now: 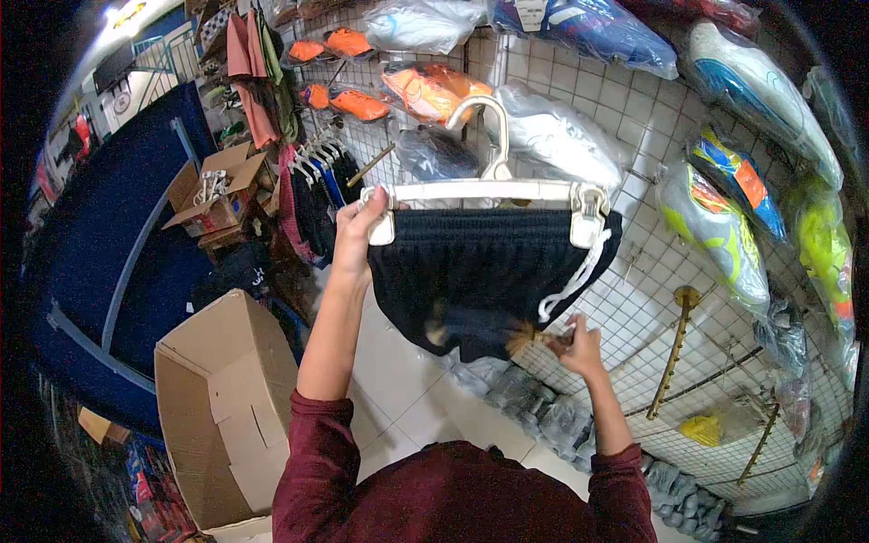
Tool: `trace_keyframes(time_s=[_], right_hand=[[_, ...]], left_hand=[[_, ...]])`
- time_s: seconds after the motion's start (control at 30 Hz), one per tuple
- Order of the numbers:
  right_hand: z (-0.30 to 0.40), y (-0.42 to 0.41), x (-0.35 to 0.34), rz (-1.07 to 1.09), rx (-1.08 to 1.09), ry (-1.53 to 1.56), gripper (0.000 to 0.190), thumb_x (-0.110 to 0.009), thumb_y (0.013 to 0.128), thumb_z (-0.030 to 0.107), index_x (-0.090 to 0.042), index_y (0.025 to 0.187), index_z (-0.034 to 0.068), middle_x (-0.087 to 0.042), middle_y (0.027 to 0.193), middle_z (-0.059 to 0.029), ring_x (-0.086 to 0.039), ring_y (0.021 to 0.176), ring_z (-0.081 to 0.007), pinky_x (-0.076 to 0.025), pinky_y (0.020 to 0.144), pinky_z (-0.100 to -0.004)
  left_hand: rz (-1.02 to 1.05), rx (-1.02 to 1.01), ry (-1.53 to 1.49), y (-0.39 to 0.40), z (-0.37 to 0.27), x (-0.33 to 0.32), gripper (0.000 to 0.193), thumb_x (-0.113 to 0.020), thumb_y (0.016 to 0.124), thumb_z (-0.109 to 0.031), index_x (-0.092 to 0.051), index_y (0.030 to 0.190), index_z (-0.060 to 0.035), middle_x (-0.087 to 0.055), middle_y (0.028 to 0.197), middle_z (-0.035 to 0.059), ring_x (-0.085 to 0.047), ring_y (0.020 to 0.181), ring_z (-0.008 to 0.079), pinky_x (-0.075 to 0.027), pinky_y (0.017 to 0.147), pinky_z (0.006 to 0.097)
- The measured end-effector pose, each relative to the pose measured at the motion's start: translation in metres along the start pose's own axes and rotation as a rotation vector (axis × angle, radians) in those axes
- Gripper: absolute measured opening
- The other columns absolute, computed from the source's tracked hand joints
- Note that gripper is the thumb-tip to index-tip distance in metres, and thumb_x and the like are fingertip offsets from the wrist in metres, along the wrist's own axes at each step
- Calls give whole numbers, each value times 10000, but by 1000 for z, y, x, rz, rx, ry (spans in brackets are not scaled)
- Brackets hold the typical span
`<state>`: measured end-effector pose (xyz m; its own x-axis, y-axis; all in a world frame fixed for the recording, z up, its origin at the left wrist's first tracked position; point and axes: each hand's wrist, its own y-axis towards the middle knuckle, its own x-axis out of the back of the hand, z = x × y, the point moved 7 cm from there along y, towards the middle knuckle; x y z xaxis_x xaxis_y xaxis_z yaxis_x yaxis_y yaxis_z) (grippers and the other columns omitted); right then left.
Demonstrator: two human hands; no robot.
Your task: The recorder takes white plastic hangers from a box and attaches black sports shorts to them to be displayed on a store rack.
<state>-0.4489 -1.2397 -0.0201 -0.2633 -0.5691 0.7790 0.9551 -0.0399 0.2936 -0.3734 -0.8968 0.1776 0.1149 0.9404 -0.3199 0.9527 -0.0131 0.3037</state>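
A pair of black drawstring shorts hangs upright from a white plastic clip hanger in front of me. My left hand grips the hanger's left clip, thumb on top. The right clip holds the waistband's other end, where a white drawstring dangles. Near the lower right hem, my right hand holds a small brown brush-like thing, blurred, against or just in front of the cloth. Its exact kind cannot be told.
An open cardboard box stands at the lower left, a smaller one beyond it. A wire grid wall carries bagged sports shoes and a protruding metal display arm. Clothes on hangers hang behind my left hand. Bagged items line the floor.
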Motion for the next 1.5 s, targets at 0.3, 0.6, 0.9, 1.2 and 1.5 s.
trace_keyframes(time_s=[0.3,0.6,0.9,1.2,1.5], right_hand=[[-43,-49,-47,335,-34,-364,569,-651,589,501,-395,879,84,-532,585,-97,-522,549,-302,-336,721,-363],[89,36,112,-233,84,659,495,-724,615,230,-358,903,62,-510,557,-26,-505,549,-139,-384,596,-263],[48,20,43,-64,-99,127,641,-759,534,370,-359,945,84,-511,596,-88,-429,729,-250,-359,655,-362],[-34,-54,-62,256,-58,-390,663,-713,516,408,-370,936,27,-547,548,-94,-554,604,-302,-296,773,-411],[72,14,87,-369,199,147,578,-768,531,307,-375,860,39,-515,573,-53,-465,677,-237,-356,719,-339]], left_hand=[[-63,-15,13,27,9,12,335,-602,749,-298,-595,783,36,-601,738,70,-559,612,101,-430,589,211],[-9,43,149,8,17,10,309,-586,764,-296,-614,741,10,-586,679,30,-516,565,73,-389,541,203],[-12,3,22,-4,-9,6,319,-564,773,-296,-594,737,19,-591,676,61,-544,553,103,-418,529,202],[-70,-33,0,13,-11,14,310,-607,749,-289,-603,747,21,-594,710,52,-547,604,87,-418,570,198],[-102,-59,145,14,8,24,303,-608,747,-306,-612,736,-3,-585,694,21,-522,601,68,-387,568,186]])
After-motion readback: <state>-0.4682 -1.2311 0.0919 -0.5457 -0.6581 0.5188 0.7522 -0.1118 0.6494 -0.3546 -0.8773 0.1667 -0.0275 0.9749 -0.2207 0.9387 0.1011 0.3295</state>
